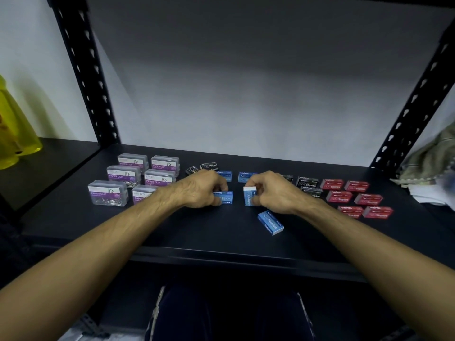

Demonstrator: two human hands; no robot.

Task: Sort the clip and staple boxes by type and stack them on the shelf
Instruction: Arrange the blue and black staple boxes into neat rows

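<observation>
A person works at a matte black shelf [172,232] framed by perforated black metal uprights, both bare forearms reaching in from the near edge. The left hand [199,190] curls its fingers over a blue cardboard staple box [225,197] lying flat at the middle of the shelf, gripping it. The right hand [273,193] pinches a second blue staple box [249,196] between thumb and fingers, holding it stood on end just beside the first, the two apart by a narrow gap. A third blue box [270,222] lies loose and askew nearer the front edge, below the right wrist. Two more blue boxes [246,176] sit behind the hands, partly hidden, making five blue in sight.

To the left stand six clear plastic paper clip boxes [124,175] with purple labels, arranged two across and three deep, silver clips showing through their glossy walls; the nearest right one is partly covered by the left forearm. Small black staple boxes [209,166] lie behind the left hand and more black boxes [307,182] behind the right; their full number cannot be told. At the right, six red cardboard staple boxes [339,196] lie flat in three rows of two. A translucent yellow plastic container [14,134] stands on the neighbouring shelf at far left, and crumpled cloth [433,153] lies at far right.
</observation>
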